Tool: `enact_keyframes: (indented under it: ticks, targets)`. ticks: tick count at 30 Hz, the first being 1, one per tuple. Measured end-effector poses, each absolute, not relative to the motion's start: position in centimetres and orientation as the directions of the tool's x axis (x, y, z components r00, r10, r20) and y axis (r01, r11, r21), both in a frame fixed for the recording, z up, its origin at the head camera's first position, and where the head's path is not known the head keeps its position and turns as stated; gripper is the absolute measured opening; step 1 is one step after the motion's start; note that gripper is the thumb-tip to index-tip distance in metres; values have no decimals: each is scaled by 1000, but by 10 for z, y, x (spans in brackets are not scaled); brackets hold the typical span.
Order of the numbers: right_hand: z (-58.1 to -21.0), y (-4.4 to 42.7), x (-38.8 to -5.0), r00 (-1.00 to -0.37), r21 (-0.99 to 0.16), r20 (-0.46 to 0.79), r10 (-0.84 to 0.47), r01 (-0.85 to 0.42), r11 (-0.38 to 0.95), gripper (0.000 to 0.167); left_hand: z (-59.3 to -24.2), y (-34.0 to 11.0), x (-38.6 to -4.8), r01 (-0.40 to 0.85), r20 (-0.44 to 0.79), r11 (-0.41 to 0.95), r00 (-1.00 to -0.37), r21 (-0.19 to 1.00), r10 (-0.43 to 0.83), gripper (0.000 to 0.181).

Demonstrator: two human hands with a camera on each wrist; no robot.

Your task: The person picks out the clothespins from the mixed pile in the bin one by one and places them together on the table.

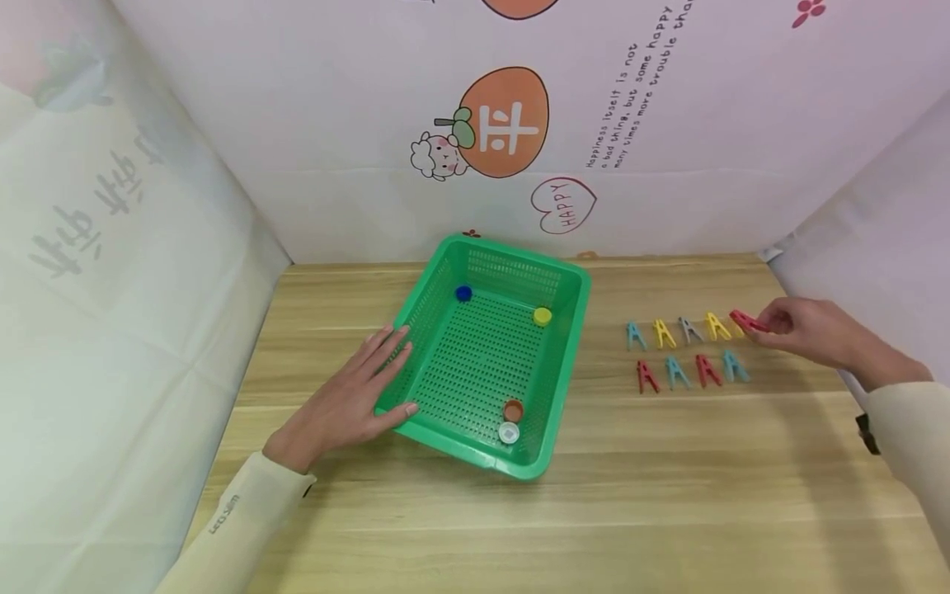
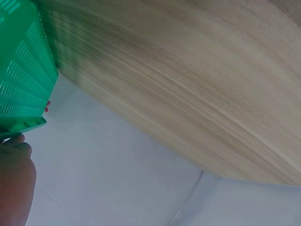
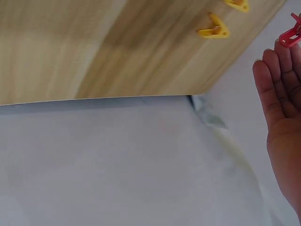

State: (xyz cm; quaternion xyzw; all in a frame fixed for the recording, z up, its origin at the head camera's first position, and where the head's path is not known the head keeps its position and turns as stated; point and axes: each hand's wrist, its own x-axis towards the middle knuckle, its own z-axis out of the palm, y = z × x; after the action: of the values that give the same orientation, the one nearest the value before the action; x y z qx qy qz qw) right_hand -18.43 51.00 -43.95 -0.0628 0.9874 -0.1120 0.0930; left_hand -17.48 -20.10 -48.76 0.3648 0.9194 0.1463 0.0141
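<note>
My left hand (image 1: 349, 404) rests on the left rim of a green plastic basket (image 1: 566, 363), fingers extended and spread over the edge. In the left wrist view, part of that hand (image 2: 16, 174) shows beneath the basket wall (image 2: 28, 70). On the right, my right hand (image 1: 812, 334) pinches a red clothespin (image 1: 748, 321) by one end, above a yellow clothespin that it partly covers. The right wrist view shows this red clothespin (image 3: 291, 35) at the fingertips, with two yellow clothespins on the table beyond, one of them (image 3: 215, 30) fully visible.
Two rows of clothespins lie on the wooden table (image 1: 631, 495), including a grey one (image 1: 690, 329) and a red one (image 1: 647, 376). Inside the basket are blue (image 1: 463, 294), yellow (image 1: 543, 317), brown (image 1: 513, 410) and white (image 1: 508, 433) caps. Printed cloth walls (image 1: 334, 124) enclose the table.
</note>
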Motion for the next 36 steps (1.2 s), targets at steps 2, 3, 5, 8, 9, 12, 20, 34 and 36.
enact_keyframes:
  ticks: [2, 3, 5, 8, 9, 12, 20, 34, 36]
  targets:
    - [-445, 518, -182, -976, -233, -180, -124, -80, 969, 36, -487, -201, -175, 665, 82, 691, -734, 283, 674, 91]
    - [-447, 521, -181, -977, -229, -181, -114, -71, 971, 37, -487, -201, -174, 665, 81, 691, -734, 284, 674, 91]
    - [-453, 527, -177, -979, -238, -181, -98, -53, 970, 37, -487, -201, -174, 663, 79, 692, -736, 285, 672, 91]
    - [-462, 535, -172, -979, -264, -191, -69, -17, 965, 39, -487, -200, -174, 656, 70, 697, -741, 289, 668, 91]
    - [-466, 537, -170, -979, -273, -194, -57, -2, 962, 39, -487, -200, -174, 653, 66, 699, -742, 290, 667, 91]
    - [-474, 542, -165, -977, -296, -212, -26, 39, 954, 40, -487, -200, -175, 650, 60, 701, -744, 294, 665, 90]
    - [-492, 554, -157, -969, -287, -247, 0, 73, 955, 42, -487, -199, -175, 664, 78, 689, -734, 289, 675, 91]
    - [-508, 553, -150, -952, -278, -302, 46, 134, 951, 56, -489, -202, -174, 659, 81, 694, -739, 289, 668, 91]
    - [-509, 552, -149, -953, -277, -300, 50, 137, 951, 57, -489, -202, -174, 659, 82, 695, -740, 288, 668, 91]
